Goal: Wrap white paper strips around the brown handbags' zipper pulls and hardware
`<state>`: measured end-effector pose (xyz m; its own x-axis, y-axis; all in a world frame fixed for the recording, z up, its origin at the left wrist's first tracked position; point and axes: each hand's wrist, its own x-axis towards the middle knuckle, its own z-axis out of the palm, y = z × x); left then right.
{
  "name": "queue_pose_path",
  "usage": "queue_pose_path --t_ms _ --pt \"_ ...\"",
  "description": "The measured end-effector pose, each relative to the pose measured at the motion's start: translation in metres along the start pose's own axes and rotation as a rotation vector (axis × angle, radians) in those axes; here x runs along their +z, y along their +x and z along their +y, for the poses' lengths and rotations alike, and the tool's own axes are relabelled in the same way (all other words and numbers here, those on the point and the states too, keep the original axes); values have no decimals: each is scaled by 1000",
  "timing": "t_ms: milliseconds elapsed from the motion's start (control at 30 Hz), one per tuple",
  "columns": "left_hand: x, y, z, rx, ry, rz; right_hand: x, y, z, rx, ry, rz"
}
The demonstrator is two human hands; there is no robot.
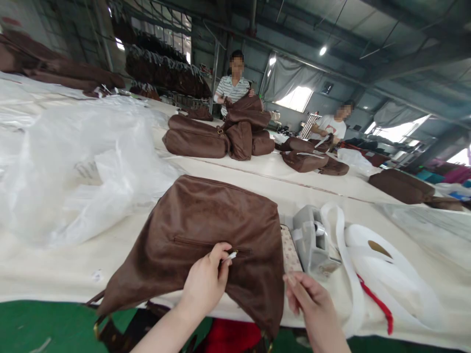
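Left hand (206, 274) pinches a brown leather bag's (224, 211) white-wrapped zip pull (231, 256) — covered, perhaps unfinished — right hand (307, 294) closed, contents unclear.

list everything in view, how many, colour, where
Large bag: 1, brown, front of table
Small tab: 1, white, at its zip
Patterned flat item: 1, pale, right of bag
Dispenser: 1, grey, beside that
Ribbon roll: 1, white, right of dispenser
Strip: 1, red, by the roll
Plastic sheeting: count unclear, whitish, left and right
Other bags: several, brown, across the table
Hanging items: many, brown, back rack
Co-workers: 2, striped and white tops, beyond the table
Table: 1, cream, under the bags
Unclear object: 1, red, below near edge
Floor: 1, green, below table
Windows: several, bright, back wall
Left hand: 1, bare, pinching the tab
Right hand: 1, bare, by the bag's right edge
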<state>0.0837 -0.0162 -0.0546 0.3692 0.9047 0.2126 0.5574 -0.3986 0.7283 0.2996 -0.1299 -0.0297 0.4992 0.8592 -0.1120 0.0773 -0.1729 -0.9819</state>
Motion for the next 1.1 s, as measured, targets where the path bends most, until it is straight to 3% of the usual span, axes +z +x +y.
queue_pose_path --t_ms 133,267,600,767,867,1033,1100 --pt "4 -6 -1 70 79 41 71 15 -17 2 97 -270" --pt "7 -10 -2 128 94 103 103 28 -13 25 99 -374" --pt "8 -11 -7 193 101 131 105 31 -10 115 32 -369" --pt "3 -8 -3 128 26 44 105 34 -9 125 -13 -374" --pt "-5 1 1 6 -117 -3 102 33 -8 113 -72 -416" --pt "-15 12 5 -193 -626 -175 102 33 -11 102 -149 -466" --pt "-14 10 7 -220 -745 -184 104 34 -13 105 -149 -464"
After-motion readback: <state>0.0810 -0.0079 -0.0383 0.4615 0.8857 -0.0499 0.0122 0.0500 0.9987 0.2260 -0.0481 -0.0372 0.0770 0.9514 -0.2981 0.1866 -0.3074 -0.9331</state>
